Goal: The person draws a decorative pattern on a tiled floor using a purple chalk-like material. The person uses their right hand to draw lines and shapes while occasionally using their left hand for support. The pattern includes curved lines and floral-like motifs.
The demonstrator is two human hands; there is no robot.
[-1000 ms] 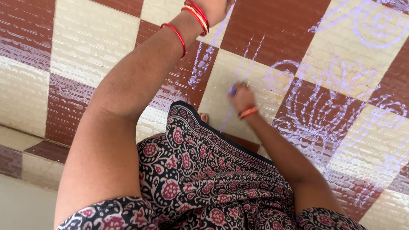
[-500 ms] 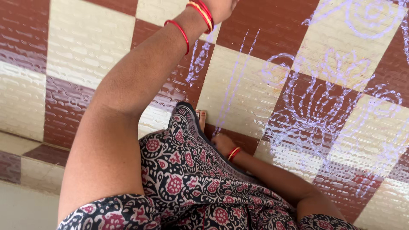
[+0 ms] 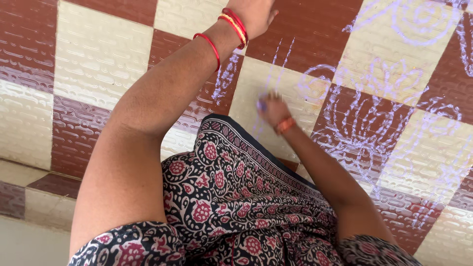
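While its fingers pinch together around a small purple piece of chalk (image 3: 261,104), the right hand (image 3: 272,109) presses that chalk against a cream floor tile (image 3: 256,83), just below a pair of thin pale lines (image 3: 280,61) drawn side by side across the tile edge. The hand is blurred, so the exact hold of each finger cannot be told, but the chalk's tip peeps out at its left side. An orange-red bangle (image 3: 285,125) sits at that wrist, and the forearm runs down to the lower right of the view.

The left hand (image 3: 253,15) lies at the top edge, partly cut off by the frame, palm down on the floor where a cream tile meets a brown one; whether its fingers are spread or curled cannot be told. Red and gold bangles (image 3: 235,23) ring its wrist, with one more thin red bangle (image 3: 210,43) a little further up the arm.

Right of the chalk hand, a large chalk drawing (image 3: 367,120) of loops and ribbed strokes spreads over the brown and cream checked tiles. Below both arms lies dark printed cloth (image 3: 231,197) with red flowers and a patterned border, its corner reaching close to the right hand.
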